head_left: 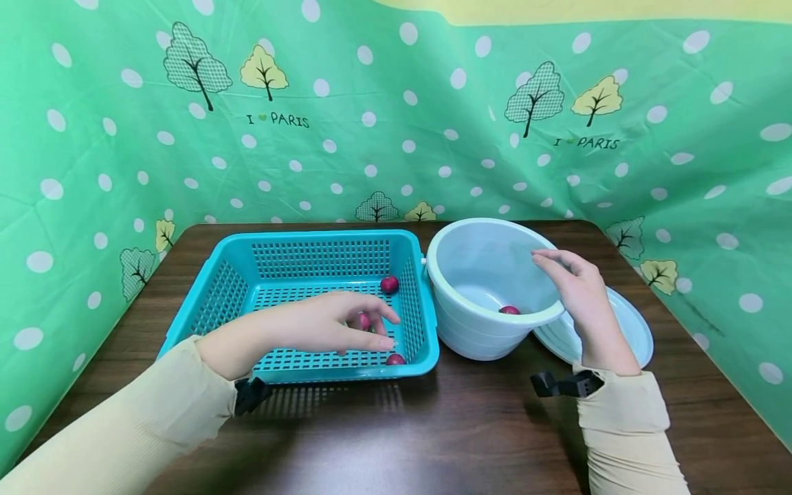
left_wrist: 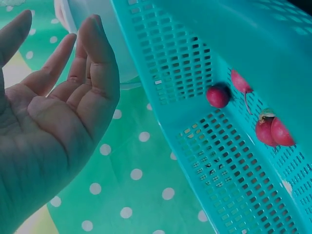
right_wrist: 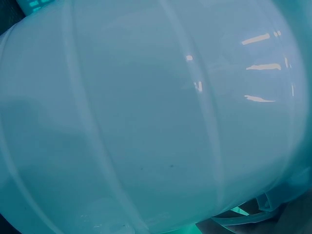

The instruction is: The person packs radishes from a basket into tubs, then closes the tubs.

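My left hand [head_left: 331,322] hovers over the right part of a turquoise plastic basket [head_left: 322,235], its fingers loosely bent and holding nothing. Several small red radishes lie in that basket: one radish [head_left: 389,284] towards the back, another [head_left: 395,359] near the front wall, and one partly hidden behind my fingers. In the left wrist view, a radish [left_wrist: 218,96] lies by the end wall. To the right stands a pale blue bucket [head_left: 482,337] with a radish [head_left: 510,310] at its bottom. My right hand [head_left: 577,285] is at the bucket's right rim, fingers extended over the opening and holding nothing.
A pale blue round lid [head_left: 628,326] lies on the dark wooden table [head_left: 470,426], partly behind the bucket and right wrist. Basket and bucket stand side by side. A green polka-dot cloth [head_left: 396,130] hangs behind and around the table. The bucket's outer wall [right_wrist: 141,112] fills the right wrist view.
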Demonstrator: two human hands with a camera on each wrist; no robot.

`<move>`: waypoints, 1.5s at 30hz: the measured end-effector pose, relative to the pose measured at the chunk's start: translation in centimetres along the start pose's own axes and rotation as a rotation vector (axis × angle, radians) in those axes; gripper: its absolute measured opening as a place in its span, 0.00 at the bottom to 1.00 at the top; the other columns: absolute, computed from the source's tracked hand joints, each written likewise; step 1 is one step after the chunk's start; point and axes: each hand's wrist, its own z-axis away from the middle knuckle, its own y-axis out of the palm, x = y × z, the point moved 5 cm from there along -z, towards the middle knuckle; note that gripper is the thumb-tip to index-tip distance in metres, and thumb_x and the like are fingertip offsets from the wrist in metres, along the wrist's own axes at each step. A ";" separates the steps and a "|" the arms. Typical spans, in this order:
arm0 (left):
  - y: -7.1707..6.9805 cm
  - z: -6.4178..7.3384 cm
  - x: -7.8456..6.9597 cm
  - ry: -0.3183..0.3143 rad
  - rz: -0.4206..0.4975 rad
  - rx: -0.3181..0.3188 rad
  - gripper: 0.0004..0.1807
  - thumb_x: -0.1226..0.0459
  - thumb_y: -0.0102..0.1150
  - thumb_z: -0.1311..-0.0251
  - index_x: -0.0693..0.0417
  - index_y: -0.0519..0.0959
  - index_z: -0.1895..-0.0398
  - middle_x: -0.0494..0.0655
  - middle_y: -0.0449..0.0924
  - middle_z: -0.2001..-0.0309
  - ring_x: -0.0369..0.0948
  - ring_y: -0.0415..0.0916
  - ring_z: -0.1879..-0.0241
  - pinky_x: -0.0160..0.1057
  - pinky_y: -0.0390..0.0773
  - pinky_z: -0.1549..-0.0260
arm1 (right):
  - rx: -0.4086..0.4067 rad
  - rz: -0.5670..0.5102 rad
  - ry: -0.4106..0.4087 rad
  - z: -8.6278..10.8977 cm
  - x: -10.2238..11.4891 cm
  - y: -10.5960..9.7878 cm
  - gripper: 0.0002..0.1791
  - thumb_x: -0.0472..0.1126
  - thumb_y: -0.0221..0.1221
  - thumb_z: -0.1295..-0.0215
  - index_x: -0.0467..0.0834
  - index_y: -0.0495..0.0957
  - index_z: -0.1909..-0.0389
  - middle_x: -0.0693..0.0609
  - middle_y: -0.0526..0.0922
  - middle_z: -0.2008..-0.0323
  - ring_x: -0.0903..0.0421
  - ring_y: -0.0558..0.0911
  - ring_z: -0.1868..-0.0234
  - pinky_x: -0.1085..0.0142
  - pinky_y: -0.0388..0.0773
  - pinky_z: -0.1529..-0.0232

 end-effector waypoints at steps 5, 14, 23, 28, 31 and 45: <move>0.1 0.5 0.1 0.005 -0.011 -0.033 0.24 0.51 0.61 0.34 0.46 0.75 0.38 0.42 0.79 0.54 0.40 0.78 0.68 0.42 0.81 0.67 | 0.001 0.000 0.000 0.1 0.0 0.1 0.36 0.60 0.49 0.27 0.35 0.67 0.32 0.36 0.60 0.27 0.37 0.56 0.26 0.33 0.53 0.31; 0.6 1.2 0.1 0.029 -0.086 -0.073 0.24 0.49 0.59 0.34 0.45 0.75 0.37 0.42 0.80 0.47 0.37 0.78 0.54 0.37 0.80 0.60 | 0.012 -0.004 0.014 0.2 -0.1 0.2 0.36 0.60 0.49 0.27 0.36 0.67 0.32 0.37 0.59 0.26 0.37 0.55 0.26 0.32 0.53 0.31; 0.6 1.0 0.1 0.066 -0.024 -0.162 0.23 0.50 0.60 0.34 0.45 0.75 0.38 0.42 0.78 0.57 0.41 0.76 0.61 0.40 0.80 0.68 | 0.007 0.000 0.011 0.1 -0.1 0.3 0.35 0.60 0.49 0.27 0.36 0.67 0.32 0.37 0.60 0.26 0.37 0.56 0.26 0.33 0.55 0.31; 0.7 0.8 0.6 0.049 0.046 -0.191 0.23 0.51 0.59 0.33 0.45 0.75 0.38 0.46 0.77 0.57 0.41 0.77 0.69 0.42 0.81 0.71 | 0.000 0.003 0.010 0.2 0.0 0.3 0.35 0.59 0.49 0.27 0.35 0.68 0.33 0.37 0.60 0.26 0.37 0.57 0.27 0.33 0.55 0.31; 0.7 0.7 0.8 0.048 0.062 -0.213 0.22 0.51 0.59 0.33 0.45 0.75 0.39 0.46 0.77 0.56 0.41 0.78 0.68 0.44 0.81 0.71 | -0.006 0.003 0.005 0.2 0.0 0.3 0.35 0.59 0.49 0.27 0.35 0.68 0.33 0.36 0.61 0.27 0.38 0.58 0.27 0.34 0.56 0.31; -0.2 0.3 2.4 0.002 0.171 -0.364 0.19 0.54 0.60 0.33 0.48 0.77 0.42 0.48 0.79 0.52 0.41 0.81 0.65 0.47 0.84 0.69 | -0.018 0.004 -0.003 0.0 0.1 0.1 0.35 0.59 0.49 0.27 0.35 0.68 0.33 0.36 0.61 0.27 0.38 0.57 0.27 0.34 0.55 0.31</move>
